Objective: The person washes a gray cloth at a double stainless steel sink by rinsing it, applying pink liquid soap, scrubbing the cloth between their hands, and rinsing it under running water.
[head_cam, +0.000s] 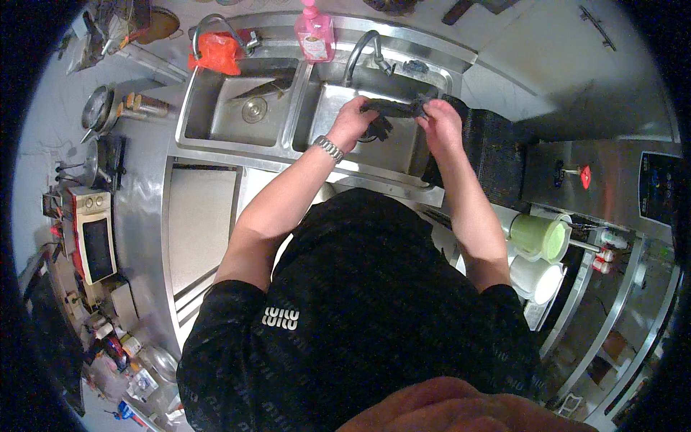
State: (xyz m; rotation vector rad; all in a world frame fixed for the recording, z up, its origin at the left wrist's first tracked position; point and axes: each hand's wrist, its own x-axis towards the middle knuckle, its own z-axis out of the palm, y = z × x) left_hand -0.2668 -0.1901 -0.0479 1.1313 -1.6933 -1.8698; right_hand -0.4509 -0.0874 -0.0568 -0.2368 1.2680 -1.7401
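Observation:
Over the right basin [334, 105] of a stainless steel double sink, a dark grey cloth [397, 108] is stretched between both hands. My left hand [351, 123] grips its left end, and a loose fold of it hangs down beside the fingers. The other end is pinched by my right hand [444, 123], near the basin's right side. Part of the drain is hidden behind the hanging fold. Behind the cloth rises a curved metal faucet [352, 58]. A small dark wad [415, 66] rests on the back ledge.
In the left basin [221, 116] lies a long dark thing [264, 88], too unclear to name. A red-orange plastic bag [216, 53] sits by the left faucet [201, 27]. A pink pump bottle [316, 40] stands between them. Black ribbed material [491, 151] borders the sink's right side.

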